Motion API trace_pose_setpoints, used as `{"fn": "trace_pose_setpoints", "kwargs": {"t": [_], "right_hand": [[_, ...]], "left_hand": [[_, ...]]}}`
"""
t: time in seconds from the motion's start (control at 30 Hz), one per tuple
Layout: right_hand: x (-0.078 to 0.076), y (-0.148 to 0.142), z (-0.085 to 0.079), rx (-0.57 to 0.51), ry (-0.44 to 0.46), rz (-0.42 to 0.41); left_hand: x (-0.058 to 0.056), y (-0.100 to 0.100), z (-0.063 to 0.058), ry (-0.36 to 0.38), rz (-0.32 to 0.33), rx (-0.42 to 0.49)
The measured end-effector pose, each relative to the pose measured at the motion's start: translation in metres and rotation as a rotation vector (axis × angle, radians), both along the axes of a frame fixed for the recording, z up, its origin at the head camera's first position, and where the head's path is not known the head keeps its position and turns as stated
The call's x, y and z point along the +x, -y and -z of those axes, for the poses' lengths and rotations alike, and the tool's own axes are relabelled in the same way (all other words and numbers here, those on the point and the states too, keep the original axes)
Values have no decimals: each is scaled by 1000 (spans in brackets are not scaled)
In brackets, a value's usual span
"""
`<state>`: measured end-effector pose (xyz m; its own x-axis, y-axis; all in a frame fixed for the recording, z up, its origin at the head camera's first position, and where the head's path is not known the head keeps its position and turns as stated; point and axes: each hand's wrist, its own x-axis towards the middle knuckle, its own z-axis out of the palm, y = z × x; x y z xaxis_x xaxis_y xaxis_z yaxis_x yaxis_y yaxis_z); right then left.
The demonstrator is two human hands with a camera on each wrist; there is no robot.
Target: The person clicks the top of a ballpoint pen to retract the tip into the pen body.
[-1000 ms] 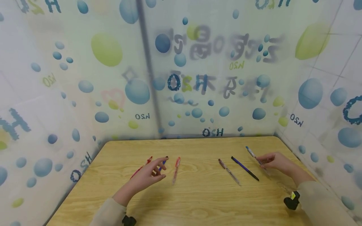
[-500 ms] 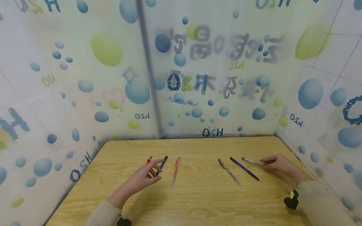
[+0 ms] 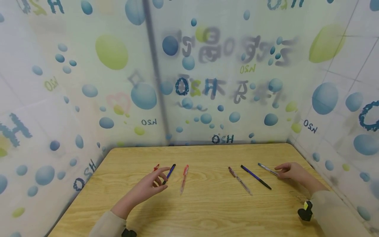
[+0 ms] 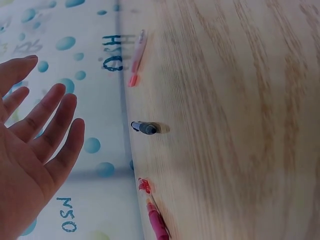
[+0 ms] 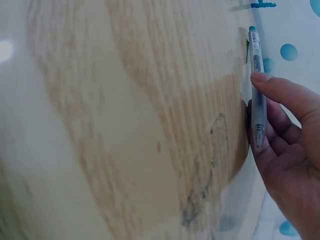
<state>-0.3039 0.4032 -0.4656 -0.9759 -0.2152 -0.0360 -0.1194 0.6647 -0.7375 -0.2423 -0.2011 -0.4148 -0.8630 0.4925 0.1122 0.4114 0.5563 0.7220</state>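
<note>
My right hand (image 3: pixel 290 172) pinches a clear pen with a teal-blue end (image 5: pixel 257 92) between thumb and fingers, above the right part of the table. To its left lie a blue-and-black pen (image 3: pixel 256 177) and a clear pen with a brown top (image 3: pixel 240 180). My left hand (image 3: pixel 148 187) hovers over the left side, fingers loosely spread and holding nothing; the left wrist view shows its palm bare. Around it are a blue pen (image 3: pixel 169 173), a clear pen with a pink-red top (image 3: pixel 184 179) and a red pen (image 4: pixel 157 220), which the hand mostly hides in the head view.
The pens lie on a wood-grain table (image 3: pixel 207 210). A pale curtain with blue and green dots (image 3: pixel 204 65) hangs behind the table and along both sides. A dark scribble-like mark (image 5: pixel 202 185) shows on the table near my right hand.
The pen in my right hand swung left toward the blue-and-black pen, then partly back right. My left hand drew back to the left, uncovering more of the blue pen.
</note>
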Motion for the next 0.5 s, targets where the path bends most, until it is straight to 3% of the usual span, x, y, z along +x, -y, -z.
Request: {"fn": "trace_pose_setpoints", "kwargs": {"t": [0.27, 0.5], "right_hand": [[0, 4, 3, 41, -62, -2], [0, 9, -2, 45, -120, 14]], "left_hand": [[-3, 4, 0, 19, 4, 6], [-11, 11, -4, -49, -1, -73]]}}
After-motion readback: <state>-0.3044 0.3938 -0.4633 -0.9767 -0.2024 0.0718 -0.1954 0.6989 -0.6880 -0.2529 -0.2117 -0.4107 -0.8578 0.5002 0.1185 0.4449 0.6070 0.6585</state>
